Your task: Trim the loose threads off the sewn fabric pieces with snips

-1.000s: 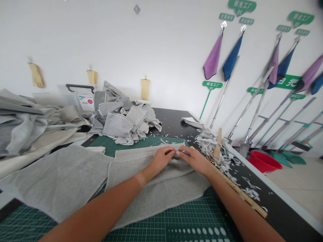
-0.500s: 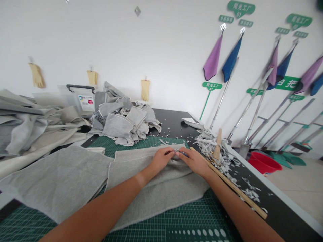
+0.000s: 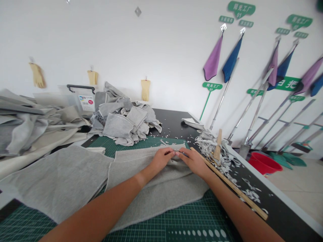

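Note:
A wide piece of grey cloth (image 3: 161,198) lies across the green cutting mat (image 3: 186,218). Near its far edge my left hand (image 3: 163,158) pinches the fabric between thumb and fingers. My right hand (image 3: 193,160) is closed on the same gathered bit, its fingertips meeting those of my left hand. Whether a small tool is between the fingers is too small to tell. Another grey cloth piece (image 3: 63,178) lies flat to the left, beside the first.
Heaps of grey cloth (image 3: 123,117) stand at the back and far left, near a clear bin (image 3: 84,101). Right of the cloth lie a long wooden stick (image 3: 234,188), scissors (image 3: 234,161) and grey scraps (image 3: 227,168). A red bucket (image 3: 264,163) is on the floor.
The fingers of my right hand have shifted slightly at the pinched spot, and the dark sliver seen beside them earlier no longer shows. The cloth has not visibly moved.

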`<state>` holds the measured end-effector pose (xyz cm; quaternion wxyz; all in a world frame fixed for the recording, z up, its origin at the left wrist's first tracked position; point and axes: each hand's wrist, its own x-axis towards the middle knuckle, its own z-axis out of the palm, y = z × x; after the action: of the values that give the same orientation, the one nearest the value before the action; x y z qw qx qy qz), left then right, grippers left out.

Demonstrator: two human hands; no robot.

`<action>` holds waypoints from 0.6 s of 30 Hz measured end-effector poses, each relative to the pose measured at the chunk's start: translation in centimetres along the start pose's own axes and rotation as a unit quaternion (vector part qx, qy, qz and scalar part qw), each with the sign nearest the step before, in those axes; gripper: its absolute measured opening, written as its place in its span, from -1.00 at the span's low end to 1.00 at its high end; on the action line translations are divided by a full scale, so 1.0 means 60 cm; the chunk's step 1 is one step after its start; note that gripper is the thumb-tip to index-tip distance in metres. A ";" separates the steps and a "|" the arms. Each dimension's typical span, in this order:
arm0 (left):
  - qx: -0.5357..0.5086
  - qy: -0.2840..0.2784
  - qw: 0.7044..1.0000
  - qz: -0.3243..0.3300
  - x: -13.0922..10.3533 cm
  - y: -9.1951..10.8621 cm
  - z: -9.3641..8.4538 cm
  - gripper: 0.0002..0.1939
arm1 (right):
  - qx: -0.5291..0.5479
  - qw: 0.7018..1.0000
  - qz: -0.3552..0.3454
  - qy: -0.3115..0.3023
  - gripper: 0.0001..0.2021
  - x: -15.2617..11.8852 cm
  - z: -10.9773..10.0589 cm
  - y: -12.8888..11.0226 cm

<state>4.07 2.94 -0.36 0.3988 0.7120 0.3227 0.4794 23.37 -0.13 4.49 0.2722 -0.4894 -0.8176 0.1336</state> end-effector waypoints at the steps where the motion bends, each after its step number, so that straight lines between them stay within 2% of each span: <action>1: 0.000 0.001 1.000 -0.002 0.000 0.000 0.000 -0.70 | 0.004 1.000 0.002 0.000 -0.62 0.000 0.001 0.000; 11: -0.020 -0.005 1.000 0.006 -0.003 0.011 -0.002 -0.69 | 0.043 0.999 0.004 0.007 -0.65 0.001 0.002 0.002; 18: -0.004 0.004 1.000 -0.005 -0.004 0.017 -0.002 -0.72 | 0.107 0.992 0.038 0.052 -0.53 0.010 0.010 0.006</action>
<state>3.98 2.31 0.43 0.4024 0.7067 0.3266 0.4816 23.06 0.58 4.05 0.3599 -0.4942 -0.7643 0.2051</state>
